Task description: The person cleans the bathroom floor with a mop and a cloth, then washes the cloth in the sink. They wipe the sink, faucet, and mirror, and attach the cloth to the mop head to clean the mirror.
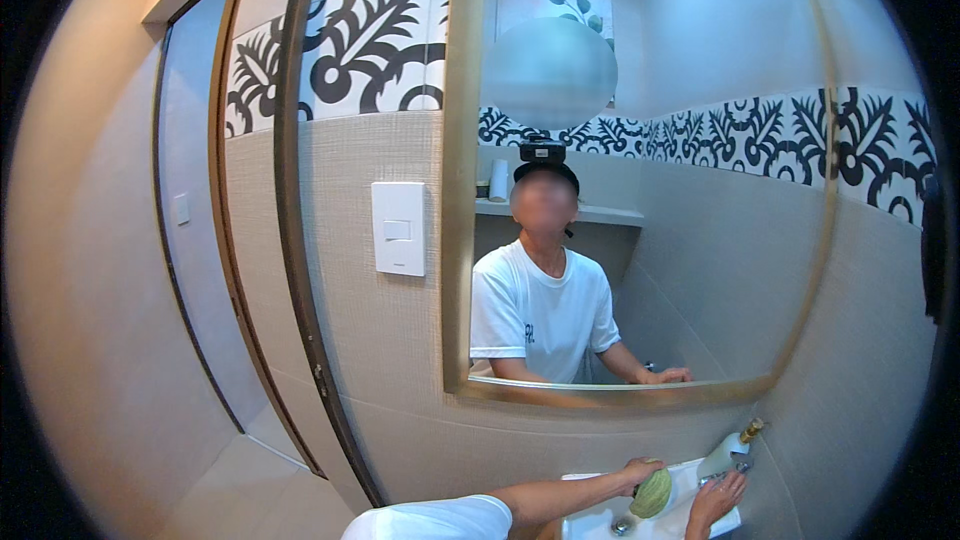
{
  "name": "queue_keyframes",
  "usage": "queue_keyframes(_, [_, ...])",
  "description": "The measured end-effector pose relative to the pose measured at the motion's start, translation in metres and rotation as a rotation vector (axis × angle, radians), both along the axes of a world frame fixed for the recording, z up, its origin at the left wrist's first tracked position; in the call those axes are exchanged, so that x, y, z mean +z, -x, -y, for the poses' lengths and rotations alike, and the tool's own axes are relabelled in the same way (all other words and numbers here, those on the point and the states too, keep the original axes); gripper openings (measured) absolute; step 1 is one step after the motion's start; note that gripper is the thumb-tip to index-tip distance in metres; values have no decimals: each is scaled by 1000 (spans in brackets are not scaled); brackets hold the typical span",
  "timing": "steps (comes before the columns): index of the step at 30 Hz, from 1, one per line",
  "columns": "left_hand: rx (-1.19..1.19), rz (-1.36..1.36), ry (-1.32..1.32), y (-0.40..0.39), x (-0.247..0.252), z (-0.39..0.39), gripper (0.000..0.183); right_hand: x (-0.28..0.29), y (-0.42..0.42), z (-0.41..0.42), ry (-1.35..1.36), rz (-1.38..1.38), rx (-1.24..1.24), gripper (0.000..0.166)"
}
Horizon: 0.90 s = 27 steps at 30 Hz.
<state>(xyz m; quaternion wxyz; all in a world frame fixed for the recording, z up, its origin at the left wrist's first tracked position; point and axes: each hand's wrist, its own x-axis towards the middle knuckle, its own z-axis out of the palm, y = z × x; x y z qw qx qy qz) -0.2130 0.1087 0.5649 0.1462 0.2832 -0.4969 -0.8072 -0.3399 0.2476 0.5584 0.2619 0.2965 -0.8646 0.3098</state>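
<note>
Low in the view is a white sink [679, 474] with a metal drain [621, 526]. My left hand [642, 471] grips a green, ribbed item [652, 495], perhaps a cloth or sponge, above the basin; its exact kind is unclear. My right hand [720, 499] lies at the chrome faucet [742, 463] on the sink's right side, fingers partly spread; whether it grips the handle cannot be told. Just behind the faucet stands a pale bottle [724, 456] with a gold-coloured top.
A gold-framed mirror [448, 165] hangs above the sink and reflects a person in a white shirt and cap. A white light switch [398, 229] is on the tiled wall to its left. Further left stands a dark door frame [296, 240]. Dark cloth hangs far right.
</note>
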Motion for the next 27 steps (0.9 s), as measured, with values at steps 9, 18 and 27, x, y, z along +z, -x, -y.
queue_keyframes(9, [9, 2, -66, 11, -7, -4, 33, 26, -17, 16, -221, 8, 109, 64])
queue_keyframes(18, [30, -87, 296, 10, 24, -2, 41, -88, 18, -6, -75, 249, 378, 65])
queue_keyframes(27, [-22, -292, 20, -35, 5, 3, 40, -31, -54, 38, 990, 1469, 840, 29])
